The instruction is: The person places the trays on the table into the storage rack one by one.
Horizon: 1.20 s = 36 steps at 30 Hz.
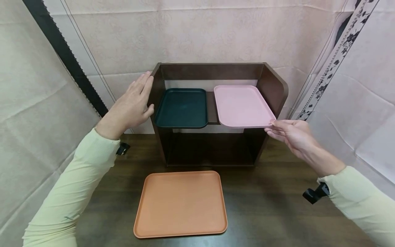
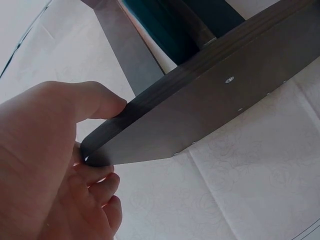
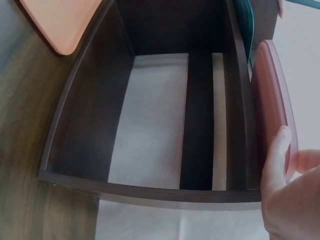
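A pink tray (image 1: pixel 245 106) lies on the right part of the upper level of a dark brown shelf unit (image 1: pixel 213 72). My right hand (image 1: pixel 290 133) pinches its front right corner, thumb on top and fingers underneath; the right wrist view shows the tray (image 3: pixel 275 95) edge-on. To its left, a dark green tray (image 1: pixel 182 108) lies on the same level, apart from it. My left hand (image 1: pixel 131 103) holds the unit's left side panel (image 2: pixel 200 105) at a corner, the thumb against the edge and fingers around the corner.
An orange tray (image 1: pixel 180 204) lies on the dark wooden table (image 1: pixel 262 206) in front of the unit. The lower compartment (image 1: pixel 211 149) is below the two trays. Pale cloth (image 1: pixel 210 37) hangs behind and on both sides.
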Available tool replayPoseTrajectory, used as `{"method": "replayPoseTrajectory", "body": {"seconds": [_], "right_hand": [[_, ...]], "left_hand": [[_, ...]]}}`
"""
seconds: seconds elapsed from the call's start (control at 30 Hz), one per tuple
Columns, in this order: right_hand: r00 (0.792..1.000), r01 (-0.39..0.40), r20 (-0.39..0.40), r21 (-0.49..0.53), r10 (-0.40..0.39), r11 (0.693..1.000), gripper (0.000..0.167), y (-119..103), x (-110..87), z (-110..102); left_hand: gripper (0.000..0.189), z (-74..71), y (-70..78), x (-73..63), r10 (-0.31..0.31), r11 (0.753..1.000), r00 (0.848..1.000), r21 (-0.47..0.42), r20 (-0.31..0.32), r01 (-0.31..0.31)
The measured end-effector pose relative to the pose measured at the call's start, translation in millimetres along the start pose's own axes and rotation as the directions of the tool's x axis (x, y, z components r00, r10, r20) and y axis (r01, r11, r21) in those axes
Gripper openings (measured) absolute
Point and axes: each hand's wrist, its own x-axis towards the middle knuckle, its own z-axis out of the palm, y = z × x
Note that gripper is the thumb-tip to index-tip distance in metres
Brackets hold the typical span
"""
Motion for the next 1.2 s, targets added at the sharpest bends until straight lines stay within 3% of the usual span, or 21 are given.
{"method": "replayPoseTrajectory", "body": {"seconds": [0.6, 0.77, 0.9, 0.97, 1.03, 1.13, 1.2], "right_hand": [[0.999, -0.030, 0.014, 0.118, 0.029, 0.993, 0.017, 12.4, 9.0, -10.4], [0.998, -0.045, 0.053, 0.018, 0.044, 0.999, 0.017, 9.1, 9.5, -18.8], [0.997, 0.016, 0.075, -0.184, -0.002, 0.983, 0.023, 4.3, 5.9, -30.4], [0.997, 0.053, 0.073, -0.345, -0.030, 0.937, 0.033, -0.1, 3.2, -36.2], [0.996, 0.090, 0.070, -0.521, -0.062, 0.849, 0.047, -6.3, -0.3, -41.5], [0.992, 0.126, 0.080, -0.759, -0.100, 0.639, 0.061, -18.3, -5.8, -47.0], [0.984, 0.161, 0.104, -0.865, -0.144, 0.476, 0.060, -26.6, -8.8, -48.8]], "left_hand": [[0.080, -0.3, 1.8, -0.3, -0.003, 1.000, 1.000, -0.003, 0.007, 0.003], [0.079, -2.0, 2.2, 0.8, -0.006, 1.000, 1.000, -0.005, 0.000, 0.006], [0.079, -3.4, 3.2, 1.5, -0.007, 1.000, 1.000, -0.014, -0.004, 0.007], [0.079, -3.6, 3.2, 1.2, -0.012, 1.000, 1.000, -0.015, 0.004, 0.012], [0.079, -3.4, 2.9, 0.9, -0.013, 1.000, 1.000, -0.012, 0.010, 0.013], [0.079, -3.2, 2.3, 0.0, -0.014, 1.000, 1.000, -0.011, 0.016, 0.014], [0.079, -3.3, 2.1, -0.4, -0.013, 1.000, 1.000, -0.009, 0.017, 0.014]]}}
